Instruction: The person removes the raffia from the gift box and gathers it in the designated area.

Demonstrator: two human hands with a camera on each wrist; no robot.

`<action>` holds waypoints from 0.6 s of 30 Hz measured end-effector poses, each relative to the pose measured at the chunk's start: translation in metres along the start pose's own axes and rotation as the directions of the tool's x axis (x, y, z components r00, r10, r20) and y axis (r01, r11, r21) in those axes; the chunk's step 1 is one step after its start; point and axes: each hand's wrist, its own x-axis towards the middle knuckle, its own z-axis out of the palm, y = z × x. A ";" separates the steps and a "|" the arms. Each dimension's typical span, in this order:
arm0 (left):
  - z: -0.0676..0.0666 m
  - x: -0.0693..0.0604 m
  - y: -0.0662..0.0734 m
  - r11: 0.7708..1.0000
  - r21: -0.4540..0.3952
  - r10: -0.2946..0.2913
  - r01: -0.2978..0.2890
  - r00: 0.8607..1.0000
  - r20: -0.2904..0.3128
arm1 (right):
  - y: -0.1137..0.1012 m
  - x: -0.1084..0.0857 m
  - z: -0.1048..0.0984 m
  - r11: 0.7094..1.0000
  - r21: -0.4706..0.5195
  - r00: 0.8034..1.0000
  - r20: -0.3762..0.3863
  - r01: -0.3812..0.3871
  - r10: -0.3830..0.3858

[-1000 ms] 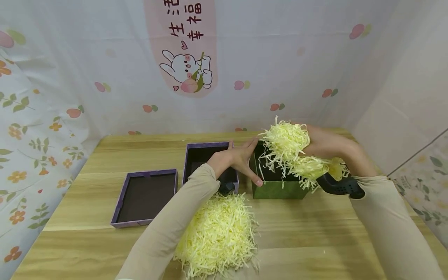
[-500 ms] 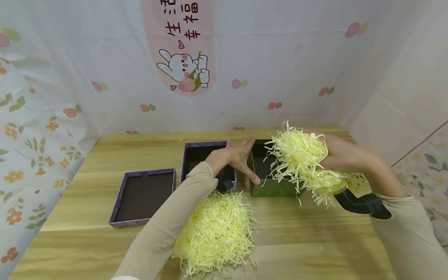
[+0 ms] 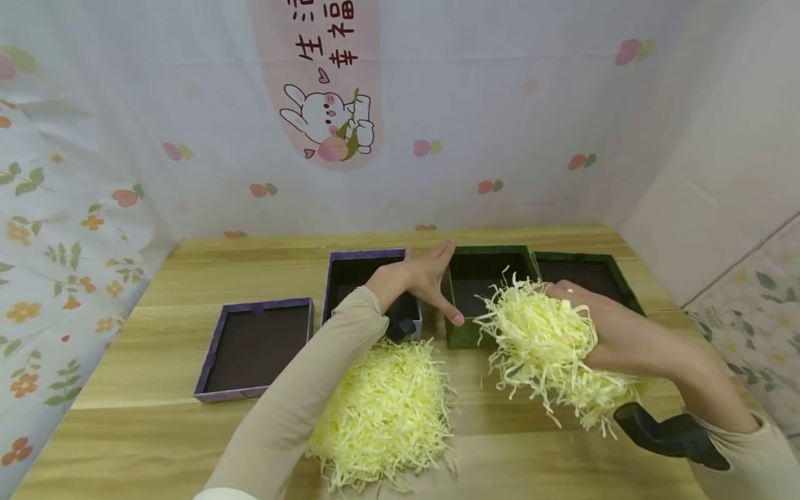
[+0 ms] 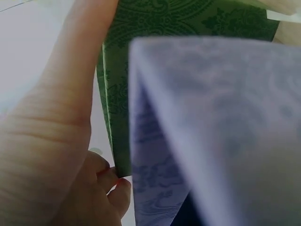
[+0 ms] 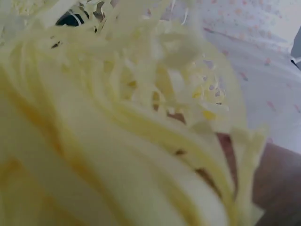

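My left hand [image 3: 421, 279] spans the left side of the green box [image 3: 465, 337], thumb at its front corner and fingers at the back. In the left wrist view, fingertips touch a corner of the patterned green wall [image 4: 155, 23]. My right hand [image 3: 615, 330] grips a large clump of pale yellow shredded paper [image 3: 544, 333], held in front of the box's right part. Loose strands hang from it and fill most of the right wrist view [image 5: 117, 141]. The box's dark inside shows no paper. A bigger pile of shredded paper [image 3: 387, 417] lies nearer me.
A purple box [image 3: 369, 254] stands open left of the green one, partly under my left wrist. Further left lies a purple lid [image 3: 262, 351], inside up. A green lid [image 3: 578, 271] lies right of the green box. The patterned curtain [image 3: 475, 104] hangs behind the table.
My right hand has moved with its clump of shredded paper from above the green box toward me and to the right, uncovering the box's inside and the green lid. My left hand stays put.
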 end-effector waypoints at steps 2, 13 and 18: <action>0.000 0.000 0.001 1.000 -0.010 0.013 -0.013 1.000 0.005 | -0.003 -0.005 0.010 0.997 0.063 0.999 0.016 0.048 -0.049; 0.000 0.001 0.001 1.000 0.001 -0.004 0.004 1.000 0.011 | -0.011 -0.006 0.061 0.988 0.135 0.972 0.229 -0.077 0.044; -0.001 0.002 0.002 1.000 0.013 -0.005 0.005 1.000 0.015 | -0.010 -0.003 0.069 0.995 0.065 0.970 0.236 -0.080 0.062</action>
